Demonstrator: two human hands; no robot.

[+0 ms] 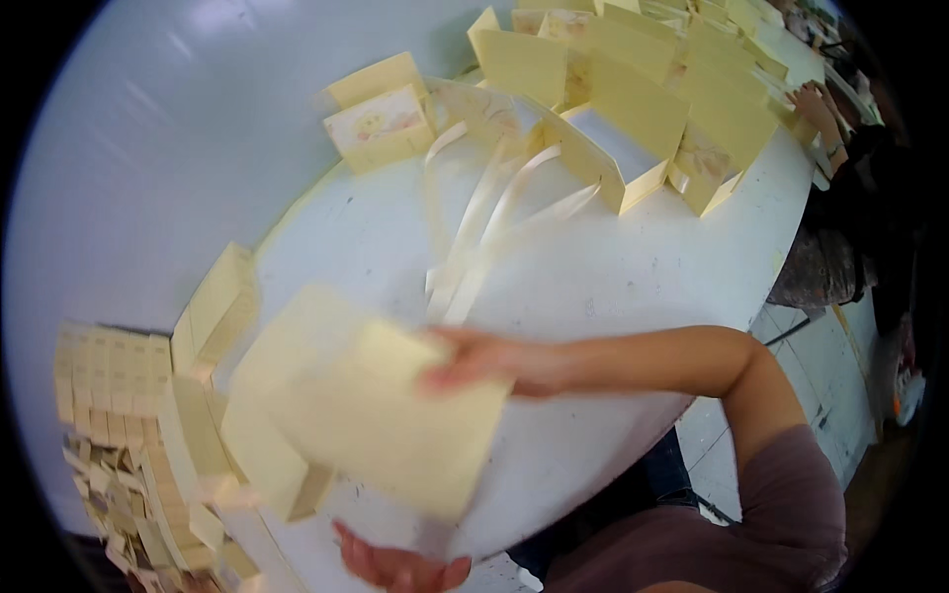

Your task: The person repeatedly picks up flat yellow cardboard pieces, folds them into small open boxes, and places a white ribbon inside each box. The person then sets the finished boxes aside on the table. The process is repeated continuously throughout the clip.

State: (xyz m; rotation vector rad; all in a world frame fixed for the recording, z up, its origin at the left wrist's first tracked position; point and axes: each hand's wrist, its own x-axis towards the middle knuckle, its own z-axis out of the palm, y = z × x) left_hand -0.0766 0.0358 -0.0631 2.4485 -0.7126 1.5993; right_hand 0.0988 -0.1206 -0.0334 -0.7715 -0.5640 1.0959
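Observation:
My right hand (479,361) reaches across from the right and grips the upper edge of a pale yellow cardboard sheet (395,450). Both are smeared by motion. Behind the sheet, on its left, lies another pale yellow board piece (257,415) with a raised edge near its lower end, partly covered. Below the sheet my left hand (400,568) shows at the bottom of the head view, palm up, fingers apart, holding nothing. White ribbons (479,227) lie on the white table (593,262) beyond my right hand.
Open pale yellow boxes (633,148) crowd the far side, and one with a printed front (381,128) stands at the far left. Stacked cream pieces (114,381) and a jumble of small ones (114,504) sit at left. Another person's hand (816,109) is at far right.

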